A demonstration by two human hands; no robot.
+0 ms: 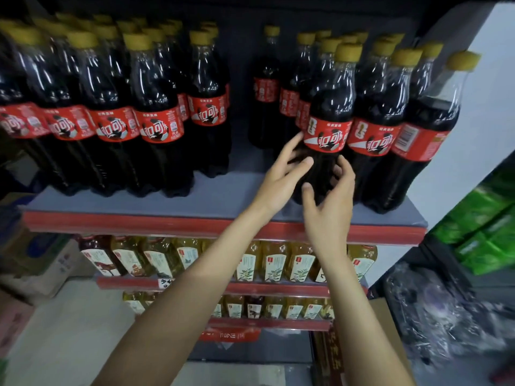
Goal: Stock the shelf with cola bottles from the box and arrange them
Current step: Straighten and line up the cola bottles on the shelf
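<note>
Cola bottles with red labels and yellow caps stand in rows on the grey top shelf (223, 201). One group (117, 107) fills the left, another (390, 112) the right, with a gap between them. A front cola bottle (331, 112) stands at the right group's left end. My left hand (281, 176) reaches its lower left side, fingers spread and touching below the label. My right hand (328, 210) cups the lower right side with loosely curved fingers. A single bottle (266, 87) stands farther back in the gap.
Lower shelves hold yellow oil bottles (278, 263) behind red price rails. Cardboard boxes (36, 260) sit on the floor at left. Green packs (487, 227) and plastic-wrapped goods (434, 316) lie at right, beside a white wall (490, 107). A brown carton (387, 324) stands below right.
</note>
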